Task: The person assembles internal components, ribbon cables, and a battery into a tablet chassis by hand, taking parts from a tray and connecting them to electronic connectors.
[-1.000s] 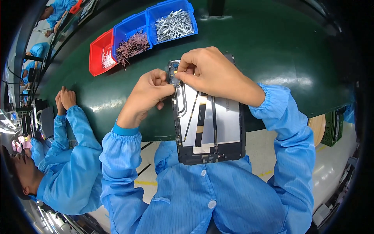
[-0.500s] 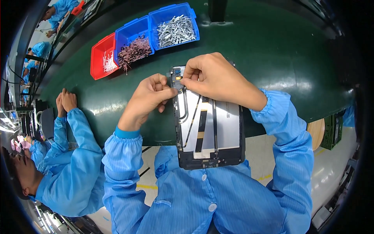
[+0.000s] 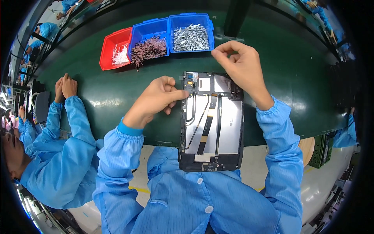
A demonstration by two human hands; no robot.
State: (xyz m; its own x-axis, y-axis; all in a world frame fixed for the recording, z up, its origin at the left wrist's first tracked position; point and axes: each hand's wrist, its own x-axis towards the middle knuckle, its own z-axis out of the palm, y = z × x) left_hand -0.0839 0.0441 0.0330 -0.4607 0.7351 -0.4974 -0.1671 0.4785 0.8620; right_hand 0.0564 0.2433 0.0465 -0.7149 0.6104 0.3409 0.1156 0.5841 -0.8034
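An opened tablet (image 3: 230, 128) with its back off lies on the bench, its lower end jutting past the near edge. Silver panel, black frame and dark ribbon cables show inside it. My left hand (image 3: 157, 99) is closed at the tablet's upper left edge, thumb pressed on the frame beside a small camera part (image 3: 190, 82). Raised over the tablet's upper right corner is my right hand (image 3: 242, 66), thumb and forefinger pinched together near the silver parts' bin. Whatever that pinch may hold is too small to make out.
Beyond the tablet stand a red bin (image 3: 104, 54) of white strips, a blue bin (image 3: 150, 26) of brownish pieces and another blue bin (image 3: 191, 18) of silver pieces. A co-worker's clasped hands (image 3: 67, 86) rest on the green bench (image 3: 105, 105) at left. A dark post (image 3: 235, 19) rises behind.
My right hand has lifted off the tablet's upper left part and moved up and right, uncovering the upper section. The left hand keeps its place on the tablet's edge. The whole view has shifted slightly.
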